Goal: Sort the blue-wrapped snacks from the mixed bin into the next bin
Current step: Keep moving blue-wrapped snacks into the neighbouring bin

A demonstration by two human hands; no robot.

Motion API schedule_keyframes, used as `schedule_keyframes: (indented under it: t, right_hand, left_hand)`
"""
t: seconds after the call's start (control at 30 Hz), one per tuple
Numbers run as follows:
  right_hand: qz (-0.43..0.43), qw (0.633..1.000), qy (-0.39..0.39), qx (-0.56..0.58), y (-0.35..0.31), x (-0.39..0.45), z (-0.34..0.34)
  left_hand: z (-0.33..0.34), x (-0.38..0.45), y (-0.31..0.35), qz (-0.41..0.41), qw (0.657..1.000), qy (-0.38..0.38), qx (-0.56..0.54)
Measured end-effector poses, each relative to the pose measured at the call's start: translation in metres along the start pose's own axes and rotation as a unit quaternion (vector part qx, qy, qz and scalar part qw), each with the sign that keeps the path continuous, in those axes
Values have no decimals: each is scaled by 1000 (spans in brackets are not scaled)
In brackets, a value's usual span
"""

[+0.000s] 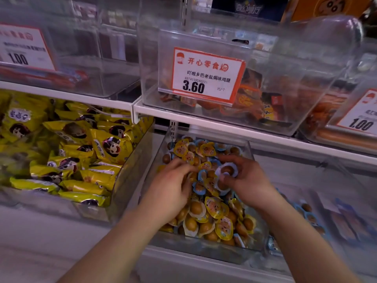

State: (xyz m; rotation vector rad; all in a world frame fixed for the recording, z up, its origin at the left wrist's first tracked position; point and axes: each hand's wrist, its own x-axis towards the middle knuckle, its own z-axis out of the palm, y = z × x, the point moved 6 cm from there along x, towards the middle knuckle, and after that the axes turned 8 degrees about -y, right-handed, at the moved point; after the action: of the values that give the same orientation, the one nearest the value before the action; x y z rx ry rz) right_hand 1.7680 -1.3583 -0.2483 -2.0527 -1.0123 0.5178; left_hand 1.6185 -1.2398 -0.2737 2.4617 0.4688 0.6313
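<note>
The light is soft and a bit dim. The middle price tag (206,75) looks sharp. The picture's edges are blurry and bent. Pale shine sits on the clear bins (306,58) up top.

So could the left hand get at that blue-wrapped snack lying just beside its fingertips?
Probably yes. The left hand is already inside the open-topped mixed bin, and the blue-wrapped snack lies uncovered on top of the pile.
</note>
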Motion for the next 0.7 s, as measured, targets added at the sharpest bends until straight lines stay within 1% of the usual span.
schedule_keyframes:
  t: [0.1,0.17,0.27,0.37,0.43,0.5,0.53,0.57,0.63,0.7]
  right_hand:
    - [14,997,17,71,5,-1,5]
    - [11,993,31,113,7,-3,8]
    - [9,988,61,140,12,-4,12]
    - [27,977,57,206,19,-5,18]
    - [51,964,60,255,24,-5,17]
    - [64,950,75,298,27,-3,14]
    - [61,953,88,282,29,0,12]
    - [51,967,105,226,29,4,10]
    - [0,990,128,60,19,10,9]
    - [-44,988,119,-85,6,16,20]
  left_hand:
    - [21,0,4,16,995,-65,76]
    - [30,3,2,11,991,-84,99]
    - [35,9,0,-9,992,-88,88]
    - [34,13,0,-21,991,-88,94]
    - [29,13,1,-19,993,-68,91]
    - [20,10,4,-11,995,-31,90]
    - [15,8,5,-8,995,-10,98]
    - [10,6,5,-10,994,10,105]
    - [-1,2,3,-26,994,45,101]
    - [-9,-3,-1,-50,993,73,79]
